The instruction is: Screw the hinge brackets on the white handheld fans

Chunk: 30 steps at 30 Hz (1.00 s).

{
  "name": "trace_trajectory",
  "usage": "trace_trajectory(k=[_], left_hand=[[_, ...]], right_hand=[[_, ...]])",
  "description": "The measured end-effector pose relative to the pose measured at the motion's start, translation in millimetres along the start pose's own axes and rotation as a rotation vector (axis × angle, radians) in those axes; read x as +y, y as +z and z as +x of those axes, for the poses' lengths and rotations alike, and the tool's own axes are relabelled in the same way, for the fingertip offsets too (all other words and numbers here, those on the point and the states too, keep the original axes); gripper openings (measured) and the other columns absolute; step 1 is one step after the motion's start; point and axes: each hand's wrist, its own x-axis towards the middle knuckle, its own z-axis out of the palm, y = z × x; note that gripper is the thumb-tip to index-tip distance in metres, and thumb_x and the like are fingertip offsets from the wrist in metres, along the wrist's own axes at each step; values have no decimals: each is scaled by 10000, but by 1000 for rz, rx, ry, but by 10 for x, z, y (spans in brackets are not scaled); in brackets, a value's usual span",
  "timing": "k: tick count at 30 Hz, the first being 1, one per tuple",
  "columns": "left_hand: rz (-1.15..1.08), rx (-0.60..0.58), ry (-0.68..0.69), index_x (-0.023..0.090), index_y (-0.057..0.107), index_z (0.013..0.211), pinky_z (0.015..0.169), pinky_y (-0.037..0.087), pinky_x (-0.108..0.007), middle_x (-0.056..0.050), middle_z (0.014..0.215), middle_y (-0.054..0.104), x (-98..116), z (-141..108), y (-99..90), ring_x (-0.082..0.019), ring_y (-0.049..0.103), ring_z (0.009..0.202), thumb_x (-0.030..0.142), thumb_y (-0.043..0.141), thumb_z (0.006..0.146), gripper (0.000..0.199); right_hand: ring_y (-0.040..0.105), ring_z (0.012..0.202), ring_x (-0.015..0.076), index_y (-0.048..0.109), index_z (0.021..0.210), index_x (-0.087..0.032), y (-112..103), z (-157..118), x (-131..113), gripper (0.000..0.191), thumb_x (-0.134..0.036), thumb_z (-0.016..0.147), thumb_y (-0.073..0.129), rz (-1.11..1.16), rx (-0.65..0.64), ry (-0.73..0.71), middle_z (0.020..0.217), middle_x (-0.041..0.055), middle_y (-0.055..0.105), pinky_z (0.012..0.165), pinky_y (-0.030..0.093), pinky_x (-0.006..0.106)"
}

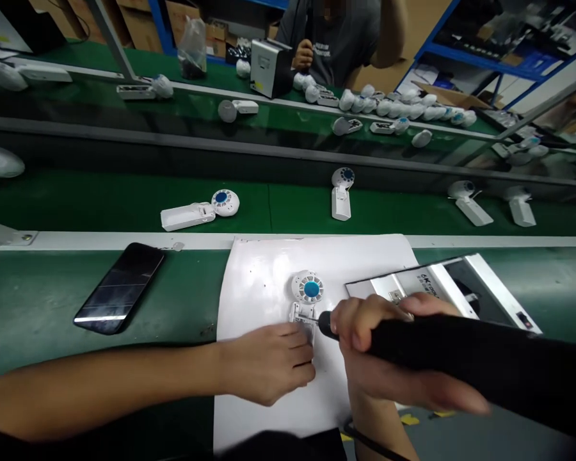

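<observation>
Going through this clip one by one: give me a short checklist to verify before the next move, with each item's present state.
1. Left hand steadying the white device's housing: ok.
2. Right hand holding the black electric screwdriver: ok.
3. Screwdriver tip seated on a fastener: cannot tell, too small and partly hidden.
4. Device lying on the white sheet: ok.
5. Phone lying off the sheet: ok.

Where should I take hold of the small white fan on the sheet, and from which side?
Grip the fan's round head by its rim from the far side: it lies free, while the left hand covers the open handle and the black screwdriver points in from the right.
</observation>
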Motion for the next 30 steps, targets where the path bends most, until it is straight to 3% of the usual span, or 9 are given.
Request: trace_trajectory(k=[3, 7, 12, 21, 30], left_hand=[[-6, 23, 0, 166, 692, 1002, 1033, 472, -399, -86, 988, 692, -54, 18, -19, -255, 626, 977, 279, 623, 1113, 174], [12, 15, -9, 171, 694, 1000, 1057, 470, -392, -82, 993, 692, -54, 17, -28, -248, 635, 983, 285, 634, 1102, 165], [15, -12, -21, 187, 695, 1017, 1087, 473, -407, -81, 1017, 709, -31, 4, -27, -251, 630, 991, 300, 631, 1104, 157], [1, -64, -21, 177, 680, 1019, 1021, 468, -422, -80, 1007, 693, -24, 11, -23, -257, 621, 998, 236, 688, 1004, 61], [-46, -73, -45, 208, 644, 1009, 1066, 478, -421, -80, 1091, 732, -7, -53, 69, -277, 633, 1093, 205, 732, 950, 106]], right_hand=[[470, 394, 108, 653, 1247, -316, 127, 61, 182, 622, -865, 988, 514, 82, -11, -65, 613, -113, 569, 400, 483, 266], [446, 371, 113, 644, 1210, -307, 161, 79, 253, 571, -825, 976, 602, 74, 28, -59, 583, -115, 569, 393, 478, 266], [441, 373, 118, 610, 1187, -328, 220, 55, 332, 516, -777, 949, 698, 97, 32, 53, 575, -122, 558, 404, 435, 261], [452, 456, 107, 596, 1177, -296, 226, -8, 524, 435, -611, 945, 784, 108, -77, 202, 629, -100, 570, 451, 376, 266], [454, 441, 131, 605, 1095, -294, 267, -102, 585, 545, -705, 835, 850, -46, -66, 219, 565, -99, 525, 414, 379, 296]])
